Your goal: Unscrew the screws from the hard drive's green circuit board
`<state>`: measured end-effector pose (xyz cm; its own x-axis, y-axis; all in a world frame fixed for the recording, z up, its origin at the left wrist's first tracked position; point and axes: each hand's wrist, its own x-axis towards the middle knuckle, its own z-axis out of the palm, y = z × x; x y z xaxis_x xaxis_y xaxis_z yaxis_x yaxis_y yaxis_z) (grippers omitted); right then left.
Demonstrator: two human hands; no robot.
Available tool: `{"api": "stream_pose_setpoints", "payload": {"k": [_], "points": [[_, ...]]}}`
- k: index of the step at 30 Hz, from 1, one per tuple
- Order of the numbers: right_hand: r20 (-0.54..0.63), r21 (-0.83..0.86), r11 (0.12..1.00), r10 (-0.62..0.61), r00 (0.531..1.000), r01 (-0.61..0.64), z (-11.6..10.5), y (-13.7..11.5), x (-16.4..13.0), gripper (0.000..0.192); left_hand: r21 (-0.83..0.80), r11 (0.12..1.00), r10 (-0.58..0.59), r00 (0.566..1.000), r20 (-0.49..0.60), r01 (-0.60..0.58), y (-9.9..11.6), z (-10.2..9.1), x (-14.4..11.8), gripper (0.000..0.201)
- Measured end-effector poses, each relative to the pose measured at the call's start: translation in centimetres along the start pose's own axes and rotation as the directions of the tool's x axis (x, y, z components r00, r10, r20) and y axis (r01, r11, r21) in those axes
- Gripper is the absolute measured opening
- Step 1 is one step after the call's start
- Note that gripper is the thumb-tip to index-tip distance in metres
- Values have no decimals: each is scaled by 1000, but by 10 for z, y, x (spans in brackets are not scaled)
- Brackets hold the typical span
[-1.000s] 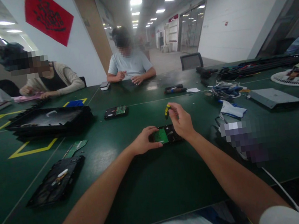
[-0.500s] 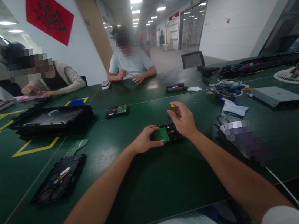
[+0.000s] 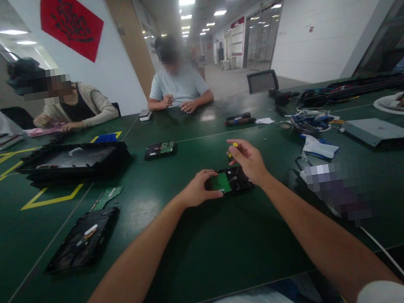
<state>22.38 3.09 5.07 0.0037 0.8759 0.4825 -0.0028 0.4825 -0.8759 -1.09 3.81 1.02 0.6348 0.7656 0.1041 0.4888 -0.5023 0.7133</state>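
Lying around on the green table (image 3: 209,251) are a black tray (image 3: 72,160), a second drive (image 3: 160,150) and an opened black casing (image 3: 84,240), all well apart from the hands. Mid-table, the left hand (image 3: 198,190) grips the small black hard drive (image 3: 231,181), green board up, while the right hand (image 3: 251,162) pinches a yellow-tipped screwdriver (image 3: 232,149) above it.

green table (image 3: 209,251) | white walls (image 3: 308,49) | ceiling lights (image 3: 186,1) | possibly glass doors (image 3: 261,36)

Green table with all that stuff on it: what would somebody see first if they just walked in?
First, two bare arms meeting mid-table: the left hand steadies a small hard drive with a green circuit board, and the right hand holds a yellow-handled screwdriver over it. Next, the red banner on the far wall.
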Motion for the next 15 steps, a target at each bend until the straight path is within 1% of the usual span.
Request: {"api": "stream_pose_setpoints", "payload": {"k": [3, 8, 12, 15], "points": [[10, 97, 993, 68, 998, -69, 1, 0, 0, 32, 4, 1000, 0, 1000, -1, 0, 1, 0, 0, 83], [57, 256, 951, 163, 985, -172, 2, 0, 1, 33, -4, 1000, 0, 1000, -11, 0, -1, 3, 2, 82], [61, 260, 944, 194, 979, -203, 0, -2, 2, 38, -23, 1000, -9, 1000, -20, 9, -4, 4, 2, 82], [49, 241, 951, 187, 981, -194, 0, -3, 2, 36, -25, 1000, -11, 1000, -20, 11, -4, 4, 2, 82]]}}
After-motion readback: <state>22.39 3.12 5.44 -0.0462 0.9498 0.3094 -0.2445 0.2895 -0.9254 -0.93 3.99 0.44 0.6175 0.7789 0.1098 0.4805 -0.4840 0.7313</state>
